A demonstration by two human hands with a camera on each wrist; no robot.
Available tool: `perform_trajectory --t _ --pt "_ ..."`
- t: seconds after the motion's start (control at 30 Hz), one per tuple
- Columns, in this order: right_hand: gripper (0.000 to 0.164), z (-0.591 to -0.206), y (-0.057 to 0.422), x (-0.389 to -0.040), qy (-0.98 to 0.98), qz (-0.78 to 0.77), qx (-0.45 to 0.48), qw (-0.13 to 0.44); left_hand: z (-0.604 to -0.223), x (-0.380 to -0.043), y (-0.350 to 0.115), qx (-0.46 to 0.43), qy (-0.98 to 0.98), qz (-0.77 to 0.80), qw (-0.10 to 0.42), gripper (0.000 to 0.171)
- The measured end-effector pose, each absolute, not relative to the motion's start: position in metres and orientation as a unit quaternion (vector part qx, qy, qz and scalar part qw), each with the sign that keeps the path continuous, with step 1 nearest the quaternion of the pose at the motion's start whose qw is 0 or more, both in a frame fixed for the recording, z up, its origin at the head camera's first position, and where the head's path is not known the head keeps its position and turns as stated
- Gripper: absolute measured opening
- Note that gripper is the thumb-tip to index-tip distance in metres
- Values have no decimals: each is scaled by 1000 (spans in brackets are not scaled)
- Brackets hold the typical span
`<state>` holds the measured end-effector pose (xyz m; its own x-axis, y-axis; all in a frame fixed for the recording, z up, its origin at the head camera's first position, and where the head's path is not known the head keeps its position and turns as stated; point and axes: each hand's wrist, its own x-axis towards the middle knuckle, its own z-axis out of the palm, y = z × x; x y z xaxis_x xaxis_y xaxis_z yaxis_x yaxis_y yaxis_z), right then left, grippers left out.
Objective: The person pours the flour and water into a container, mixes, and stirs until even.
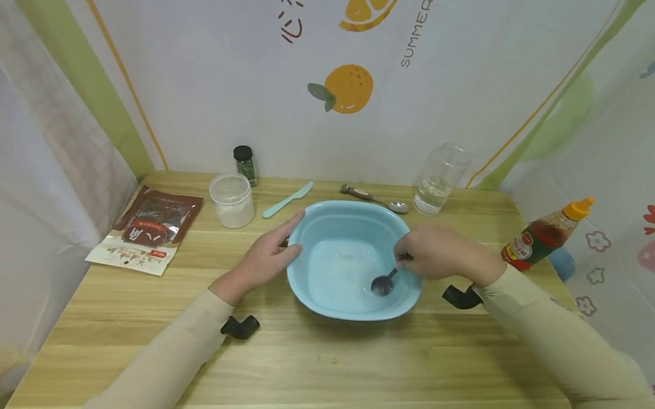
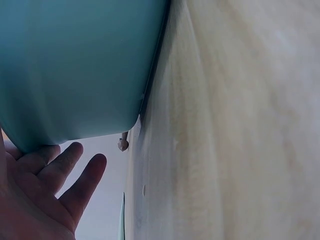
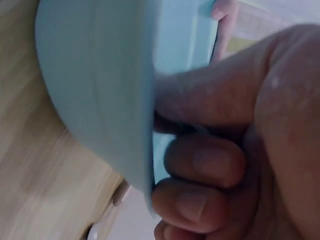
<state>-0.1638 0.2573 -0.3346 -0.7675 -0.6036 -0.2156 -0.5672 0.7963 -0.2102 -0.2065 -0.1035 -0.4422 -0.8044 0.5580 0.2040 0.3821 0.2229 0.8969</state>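
A light blue basin [image 1: 336,313] stands on the table, with some whitish matter at its bottom. My left hand [image 1: 262,258] holds its left rim, thumb over the edge; in the left wrist view the fingers [image 2: 82,187] lie under the rim, spread. Over the basin's right side, my right hand [image 1: 437,250] grips the short handle of a dark, round-bowled spoon [image 1: 382,285]. The spoon's bowl is low inside the basin. From the right wrist, the curled fingers [image 3: 205,162] show close at the rim, and they hide most of the handle.
Behind the basin are a jar of white powder [image 1: 234,205], a dark-lidded spice bottle [image 1: 246,166], a pale green knife [image 1: 288,200], a metal spoon [image 1: 370,196] and a glass with clear liquid [image 1: 433,193]. A food packet [image 1: 150,228] lies left; a sauce bottle [image 1: 541,239] is at right.
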Motion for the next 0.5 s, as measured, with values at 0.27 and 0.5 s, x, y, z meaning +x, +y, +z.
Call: perform_trajectory --t 0.27,0.5 --pt "20 -336 252 -168 933 -67 -314 166 -444 -206 -105 302 776 549 74 70" --pt "15 -341 255 -176 949 31 -315 1 -445 -207 -104 302 776 548 76 70"
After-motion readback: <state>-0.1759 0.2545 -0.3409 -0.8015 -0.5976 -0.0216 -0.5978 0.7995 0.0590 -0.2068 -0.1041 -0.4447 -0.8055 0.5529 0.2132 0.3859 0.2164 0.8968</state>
